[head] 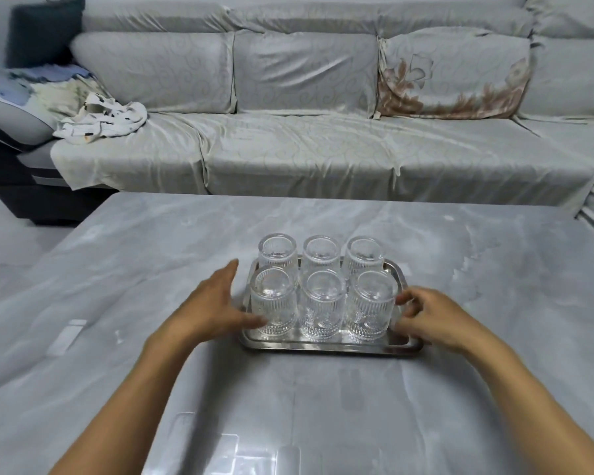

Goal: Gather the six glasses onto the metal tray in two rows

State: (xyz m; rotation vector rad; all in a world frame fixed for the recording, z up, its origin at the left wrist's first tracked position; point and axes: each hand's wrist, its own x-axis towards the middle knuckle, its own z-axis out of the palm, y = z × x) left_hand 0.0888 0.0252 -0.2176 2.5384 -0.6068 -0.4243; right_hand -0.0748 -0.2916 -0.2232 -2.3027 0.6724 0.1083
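Ribbed clear glasses stand upright on the metal tray [323,347] in two rows of three. The front row holds the front-left glass [273,303], the front-middle glass [323,305] and the front-right glass [372,303]. The back row [322,257] stands close behind them. My left hand [210,306] lies over the tray's left rim with fingers spread and its thumb by the base of the front-left glass. My right hand [432,317] is at the tray's right rim. Its fingers are curled, with the tips next to the front-right glass. Whether it grips anything is unclear.
The tray sits mid-way across a grey marble-look table [151,269]. A sofa [306,149] under a pale cover runs along the far side, with a crumpled cloth [100,121] on its left end. Floor shows to the left of the table.
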